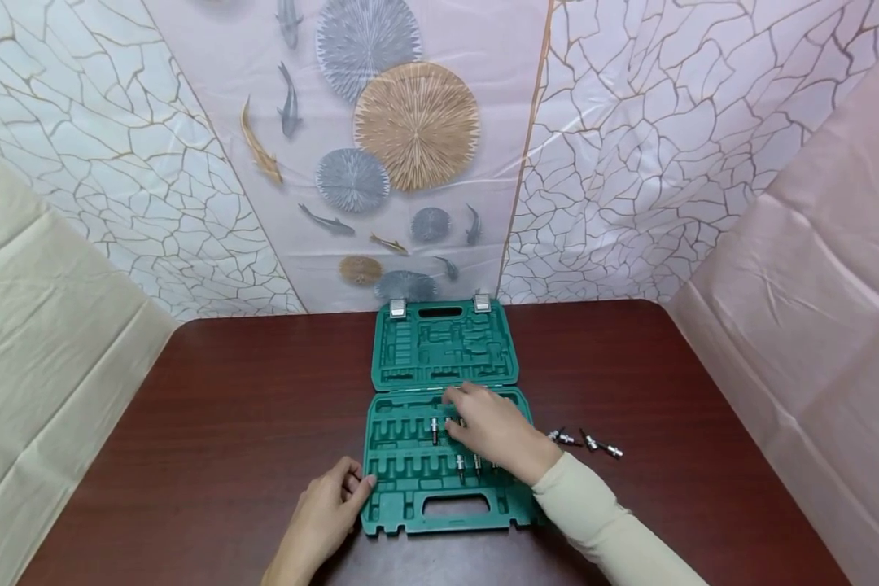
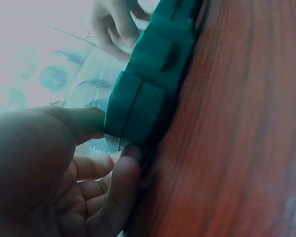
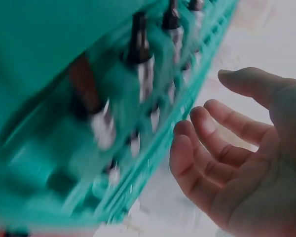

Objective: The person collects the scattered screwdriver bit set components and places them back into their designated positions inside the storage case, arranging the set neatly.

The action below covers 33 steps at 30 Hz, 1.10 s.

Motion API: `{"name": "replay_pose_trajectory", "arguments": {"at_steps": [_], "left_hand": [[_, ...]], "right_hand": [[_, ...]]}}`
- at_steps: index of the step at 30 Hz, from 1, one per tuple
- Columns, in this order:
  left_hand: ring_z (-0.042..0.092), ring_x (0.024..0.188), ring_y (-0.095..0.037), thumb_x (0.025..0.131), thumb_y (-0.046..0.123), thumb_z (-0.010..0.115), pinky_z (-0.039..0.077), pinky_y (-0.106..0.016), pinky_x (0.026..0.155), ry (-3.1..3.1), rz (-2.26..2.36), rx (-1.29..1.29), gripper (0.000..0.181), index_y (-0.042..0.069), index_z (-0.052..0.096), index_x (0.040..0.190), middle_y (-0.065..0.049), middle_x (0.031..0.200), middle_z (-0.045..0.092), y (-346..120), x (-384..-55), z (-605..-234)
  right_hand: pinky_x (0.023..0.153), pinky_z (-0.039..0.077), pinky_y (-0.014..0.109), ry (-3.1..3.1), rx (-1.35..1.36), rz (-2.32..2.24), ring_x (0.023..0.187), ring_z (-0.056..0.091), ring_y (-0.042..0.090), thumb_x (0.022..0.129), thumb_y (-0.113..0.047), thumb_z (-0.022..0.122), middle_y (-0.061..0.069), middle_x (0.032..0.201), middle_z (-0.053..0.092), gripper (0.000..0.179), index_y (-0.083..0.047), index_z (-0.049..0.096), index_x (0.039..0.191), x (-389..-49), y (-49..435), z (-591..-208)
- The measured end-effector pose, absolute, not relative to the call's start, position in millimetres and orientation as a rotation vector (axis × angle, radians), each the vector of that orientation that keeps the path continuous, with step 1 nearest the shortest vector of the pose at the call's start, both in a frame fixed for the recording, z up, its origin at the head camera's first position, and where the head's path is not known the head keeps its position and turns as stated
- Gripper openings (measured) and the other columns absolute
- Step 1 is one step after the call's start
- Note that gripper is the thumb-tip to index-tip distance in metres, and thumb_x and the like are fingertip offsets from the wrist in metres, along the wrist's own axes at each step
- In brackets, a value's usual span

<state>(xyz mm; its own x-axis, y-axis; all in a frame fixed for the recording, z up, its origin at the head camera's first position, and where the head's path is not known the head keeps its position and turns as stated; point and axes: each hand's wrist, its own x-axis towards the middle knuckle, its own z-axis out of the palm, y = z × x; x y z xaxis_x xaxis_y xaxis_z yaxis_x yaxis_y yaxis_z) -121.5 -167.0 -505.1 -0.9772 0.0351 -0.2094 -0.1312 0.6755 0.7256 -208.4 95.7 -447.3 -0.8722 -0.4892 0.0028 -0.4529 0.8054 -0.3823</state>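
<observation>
A green tool case [image 1: 391,509] lies open on the table, its molded tray towards me. Several bit sockets [image 1: 461,466], silver with dark tips, sit in the tray slots; the right wrist view shows two rows of bit sockets [image 3: 145,74] close up. My left hand [image 1: 325,506] pinches the case's left edge, thumb on top and fingers curled at the side. Over the tray's upper right hovers my right hand [image 1: 494,431], its fingers loosely bent and holding nothing in the right wrist view. It hides part of the slots.
Several loose bit sockets [image 1: 590,441] lie on the dark red table [image 1: 249,423] to the right of the case. The case lid [image 1: 410,366], with two latches, lies back towards the patterned curtain [image 1: 593,163]. Pale cloth hangs at both sides.
</observation>
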Motion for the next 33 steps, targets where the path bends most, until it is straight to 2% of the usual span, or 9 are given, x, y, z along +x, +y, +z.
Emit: {"name": "replay_pose_trajectory", "arguments": {"at_steps": [3,5,10,14,23,33], "left_hand": [[0.059,0.066,-0.012,0.106,0.037,0.066,0.048,-0.031,0.059,2.69,1.187,-0.07,0.026,0.011,0.065,0.105,0.003,0.083,0.062,-167,-121,-505],[0.059,0.066,-0.012,0.106,0.037,0.066,0.048,-0.031,0.059,2.698,1.179,-0.061,0.026,0.011,0.064,0.104,0.004,0.083,0.062,-167,-121,-505],[0.059,0.065,-0.011,0.106,0.037,0.066,0.047,-0.031,0.059,2.709,1.165,-0.052,0.025,0.012,0.064,0.104,0.004,0.082,0.062,-165,-121,-506],[0.06,0.065,-0.012,0.106,0.037,0.066,0.048,-0.031,0.059,2.704,1.176,-0.054,0.025,0.012,0.065,0.104,0.004,0.082,0.063,-165,-121,-505],[0.06,0.067,-0.012,0.106,0.035,0.066,0.048,-0.032,0.059,2.678,1.168,-0.104,0.026,0.01,0.064,0.106,0.003,0.084,0.062,-165,-119,-505],[0.06,0.065,-0.013,0.107,0.036,0.065,0.049,-0.032,0.056,2.667,1.174,-0.099,0.027,0.01,0.064,0.106,0.003,0.084,0.063,-164,-120,-504]], "right_hand": [[0.059,0.051,0.032,2.897,-0.701,-0.661,0.082,0.061,0.015,0.101,-0.02,0.075,0.01,0.116,0.067,0.032,-0.008,0.069,0.131,-201,115,-442],[0.067,0.055,0.035,2.911,-0.679,-0.696,0.089,0.064,0.016,0.101,-0.018,0.075,0.009,0.113,0.067,0.032,-0.008,0.069,0.13,-196,130,-439],[0.081,0.058,0.04,2.935,-0.628,-0.766,0.104,0.066,0.022,0.1,-0.013,0.075,0.009,0.121,0.066,0.035,-0.008,0.067,0.133,-183,167,-437],[0.083,0.059,0.042,2.924,-0.581,-0.862,0.103,0.066,0.026,0.098,-0.007,0.076,0.012,0.123,0.063,0.04,-0.004,0.064,0.136,-175,194,-437],[0.093,0.055,0.052,3.007,-0.499,-0.872,0.113,0.063,0.032,0.09,-0.001,0.081,0.012,0.124,0.063,0.05,-0.004,0.064,0.137,-163,238,-445],[0.092,0.052,0.056,2.907,-0.368,-0.749,0.111,0.057,0.038,0.088,0.005,0.078,0.018,0.119,0.061,0.05,0.0,0.064,0.136,-162,273,-460]]}}
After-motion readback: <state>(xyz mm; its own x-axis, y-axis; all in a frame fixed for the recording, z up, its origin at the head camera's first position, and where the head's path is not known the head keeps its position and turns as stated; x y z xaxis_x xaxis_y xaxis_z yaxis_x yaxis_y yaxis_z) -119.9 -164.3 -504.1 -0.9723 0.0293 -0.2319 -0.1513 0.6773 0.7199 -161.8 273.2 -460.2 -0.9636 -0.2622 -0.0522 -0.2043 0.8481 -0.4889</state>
